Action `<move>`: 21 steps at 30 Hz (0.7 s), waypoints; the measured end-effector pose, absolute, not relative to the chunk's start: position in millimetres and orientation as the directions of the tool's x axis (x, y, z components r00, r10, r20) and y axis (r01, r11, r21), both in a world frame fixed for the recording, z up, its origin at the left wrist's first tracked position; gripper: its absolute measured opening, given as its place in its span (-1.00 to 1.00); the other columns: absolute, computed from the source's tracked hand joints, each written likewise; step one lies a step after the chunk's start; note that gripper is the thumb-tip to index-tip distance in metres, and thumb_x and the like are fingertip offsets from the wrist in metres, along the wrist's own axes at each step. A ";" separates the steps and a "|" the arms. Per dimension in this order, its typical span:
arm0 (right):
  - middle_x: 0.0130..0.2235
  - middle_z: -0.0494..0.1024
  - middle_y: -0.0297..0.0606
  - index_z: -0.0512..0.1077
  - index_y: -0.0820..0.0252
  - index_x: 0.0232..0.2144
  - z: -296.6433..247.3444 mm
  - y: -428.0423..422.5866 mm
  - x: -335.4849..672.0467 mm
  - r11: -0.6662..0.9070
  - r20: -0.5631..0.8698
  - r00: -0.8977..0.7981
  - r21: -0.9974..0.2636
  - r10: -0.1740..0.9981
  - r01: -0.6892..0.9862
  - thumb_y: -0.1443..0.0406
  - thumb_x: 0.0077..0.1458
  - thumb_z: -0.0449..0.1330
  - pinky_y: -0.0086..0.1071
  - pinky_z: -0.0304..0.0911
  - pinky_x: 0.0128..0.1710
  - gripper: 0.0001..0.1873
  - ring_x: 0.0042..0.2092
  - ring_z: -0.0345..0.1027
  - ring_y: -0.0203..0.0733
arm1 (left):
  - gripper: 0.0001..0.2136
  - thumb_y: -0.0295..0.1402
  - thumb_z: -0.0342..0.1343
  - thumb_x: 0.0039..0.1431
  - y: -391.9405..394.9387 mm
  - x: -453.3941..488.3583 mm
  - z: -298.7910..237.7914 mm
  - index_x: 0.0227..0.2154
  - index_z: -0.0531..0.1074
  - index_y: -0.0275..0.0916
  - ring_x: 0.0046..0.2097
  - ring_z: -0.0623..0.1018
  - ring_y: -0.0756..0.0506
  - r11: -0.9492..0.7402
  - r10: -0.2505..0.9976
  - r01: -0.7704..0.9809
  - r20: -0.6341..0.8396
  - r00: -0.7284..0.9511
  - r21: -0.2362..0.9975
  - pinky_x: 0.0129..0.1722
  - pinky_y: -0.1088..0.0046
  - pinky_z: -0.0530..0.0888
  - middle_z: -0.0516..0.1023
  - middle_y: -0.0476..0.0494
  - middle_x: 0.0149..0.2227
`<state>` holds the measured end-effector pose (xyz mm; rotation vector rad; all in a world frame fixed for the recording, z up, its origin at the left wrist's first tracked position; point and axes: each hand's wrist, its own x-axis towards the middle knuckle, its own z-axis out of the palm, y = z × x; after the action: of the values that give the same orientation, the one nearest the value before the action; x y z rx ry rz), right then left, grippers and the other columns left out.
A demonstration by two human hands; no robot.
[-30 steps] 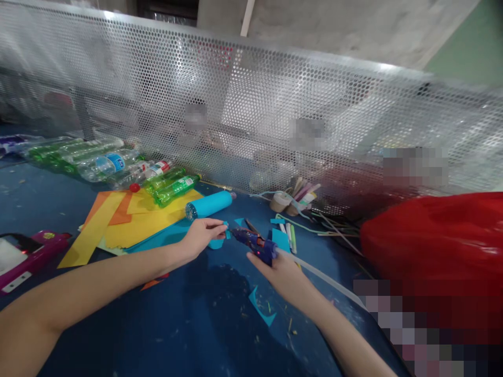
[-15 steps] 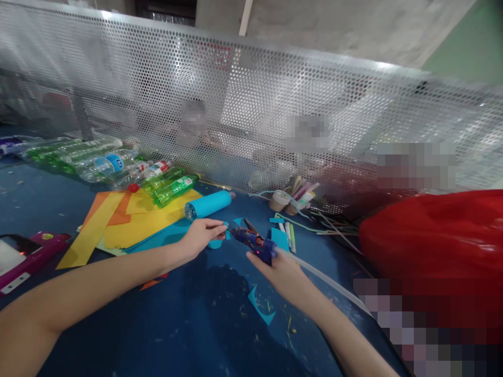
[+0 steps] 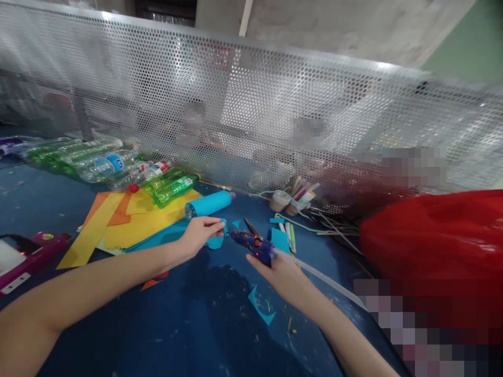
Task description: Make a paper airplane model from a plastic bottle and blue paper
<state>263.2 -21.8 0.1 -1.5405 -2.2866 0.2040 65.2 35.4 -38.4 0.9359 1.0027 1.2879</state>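
Note:
My left hand [image 3: 200,234] pinches a small piece of light blue paper [image 3: 216,241] just above the blue table [image 3: 188,324]. My right hand [image 3: 285,275] grips a blue glue gun [image 3: 253,244], its nozzle pointing left and a short gap away from the paper piece. A white glue stick or cord [image 3: 322,277] trails from the gun's back to the right. A bottle wrapped in light blue paper [image 3: 208,204] lies just beyond my left hand.
Yellow, orange and blue paper sheets [image 3: 129,220] lie left, with several plastic bottles [image 3: 110,165] behind them. A perforated metal screen [image 3: 251,115] walls the far edge. Tape rolls and sticks [image 3: 293,201], markers [image 3: 288,233], a red bag [image 3: 432,246] and a pink device [image 3: 23,254] surround.
My left hand has lifted the paper piece slightly up and away from the glue gun's nozzle. The right hand has barely moved.

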 end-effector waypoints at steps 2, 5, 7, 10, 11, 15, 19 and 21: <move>-0.49 0.47 -0.22 0.47 0.23 -0.27 -1.0 -21.5 263.5 0.388 0.234 -0.324 -0.325 0.917 0.863 0.13 0.12 0.02 -0.33 0.27 -0.40 -0.67 -0.41 0.38 -0.10 | -0.85 -0.41 0.34 -0.17 35.0 65.4 -38.2 -0.47 0.55 -0.34 -0.41 0.52 -0.01 0.071 0.997 -0.310 -0.065 0.027 0.948 -0.17 0.32 0.49 0.57 -0.08 -0.47; -0.40 0.51 -0.18 0.46 0.23 -0.22 -1.0 -21.0 263.8 0.413 0.262 -0.337 -0.335 0.904 0.847 0.14 0.13 0.02 -0.32 0.29 -0.35 -0.65 -0.34 0.40 -0.08 | -0.86 -0.42 0.34 -0.16 32.9 66.7 -37.6 -0.48 0.55 -0.34 -0.43 0.52 -0.01 0.087 0.996 -0.308 -0.077 0.042 0.947 -0.18 0.32 0.49 0.56 -0.07 -0.50; -0.37 0.52 -0.16 0.46 0.24 -0.20 0.1 -20.7 263.7 0.422 0.264 -0.345 -0.343 0.901 0.839 0.14 0.13 0.01 -0.32 0.30 -0.33 -0.64 -0.32 0.41 -0.08 | -0.86 -0.41 0.34 -0.16 31.2 67.7 -37.0 -0.48 0.55 -0.34 -0.44 0.52 -0.01 0.092 0.995 -0.291 -0.079 0.056 0.952 -0.20 0.33 0.49 0.55 -0.07 -0.52; -0.38 0.52 -0.17 0.45 0.25 -0.19 2.4 -20.7 263.6 0.424 0.254 -0.350 -0.358 0.901 0.832 0.13 0.13 0.00 -0.32 0.30 -0.33 -0.63 -0.34 0.40 -0.09 | -0.85 -0.39 0.34 -0.16 29.6 68.4 -36.2 -0.48 0.55 -0.34 -0.44 0.52 -0.01 0.085 0.995 -0.270 -0.067 0.077 0.959 -0.21 0.35 0.49 0.55 -0.07 -0.52; -0.40 0.51 -0.18 0.45 0.25 -0.19 3.0 -20.9 263.5 0.427 0.250 -0.355 -0.360 0.901 0.829 0.14 0.13 -0.01 -0.32 0.30 -0.33 -0.63 -0.35 0.39 -0.10 | -0.85 -0.39 0.34 -0.16 29.6 68.3 -36.1 -0.48 0.55 -0.34 -0.44 0.52 -0.01 0.085 0.995 -0.269 -0.066 0.076 0.959 -0.20 0.35 0.49 0.55 -0.07 -0.52; -0.44 0.49 -0.19 0.46 0.25 -0.24 4.6 -22.8 262.7 0.419 0.239 -0.352 -0.358 0.905 0.835 0.14 0.13 0.00 -0.31 0.28 -0.34 -0.65 -0.38 0.38 -0.10 | -0.84 -0.42 0.34 -0.17 31.9 66.9 -36.2 -0.46 0.55 -0.34 -0.43 0.53 -0.01 0.092 0.995 -0.296 -0.081 0.049 0.951 -0.18 0.34 0.49 0.55 -0.07 -0.51; -0.49 0.47 -0.23 0.46 0.22 -0.28 5.7 -24.2 261.6 0.426 0.240 -0.358 -0.371 0.903 0.825 0.15 0.12 0.01 -0.32 0.27 -0.38 -0.68 -0.41 0.37 -0.11 | -0.84 -0.40 0.34 -0.16 34.6 65.4 -37.1 -0.47 0.55 -0.35 -0.41 0.53 -0.01 0.072 0.997 -0.303 -0.059 0.050 0.950 -0.16 0.33 0.49 0.57 -0.08 -0.48; -0.50 0.46 -0.23 0.46 0.21 -0.29 6.2 -24.3 261.5 0.436 0.244 -0.366 -0.374 0.898 0.819 0.16 0.12 0.00 -0.33 0.27 -0.39 -0.68 -0.42 0.36 -0.12 | -0.85 -0.40 0.33 -0.14 35.0 64.8 -37.0 -0.46 0.55 -0.35 -0.40 0.52 -0.01 0.068 0.997 -0.293 -0.059 0.040 0.954 -0.16 0.33 0.49 0.57 -0.09 -0.47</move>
<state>261.5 -24.3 6.2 -1.4542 -2.2840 0.2631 64.8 35.0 -37.0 0.9563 0.9954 1.2669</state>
